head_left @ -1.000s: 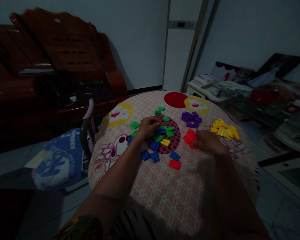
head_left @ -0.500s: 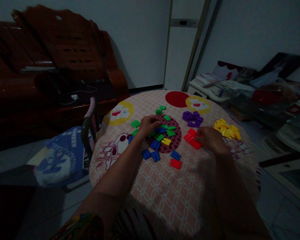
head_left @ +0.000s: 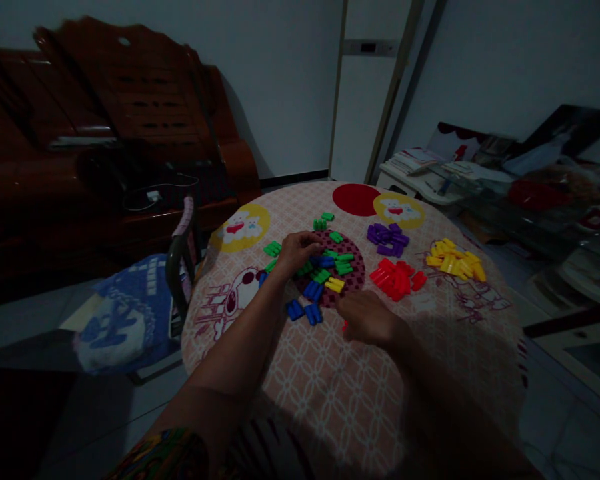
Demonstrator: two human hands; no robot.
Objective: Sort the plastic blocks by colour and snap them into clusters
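Small plastic pieces in several colours lie on the round table. My left hand (head_left: 299,253) hovers over the mixed cluster with its fingers curled together; whatever they pinch, if anything, is hidden. Around it are green pieces (head_left: 343,268), blue pieces (head_left: 312,291) and one yellow piece (head_left: 335,285). My right hand (head_left: 367,317) is low over the near side of the cluster, its fingers closed around a red plastic piece (head_left: 345,326) that mostly hides beneath them. To its upper right sits a pile of red pieces (head_left: 395,279).
Purple pieces (head_left: 387,239) form a pile farther back, and yellow pieces (head_left: 455,259) another at the right. The patterned tablecloth (head_left: 320,400) covers the table. A chair (head_left: 180,250) stands at the left, a wooden sofa (head_left: 155,100) behind it, and a cluttered glass table (head_left: 505,193) at the right.
My right hand has left the red pile and moved left and nearer to me, onto the single red piece. The red pile now shows fully. My left hand stays put.
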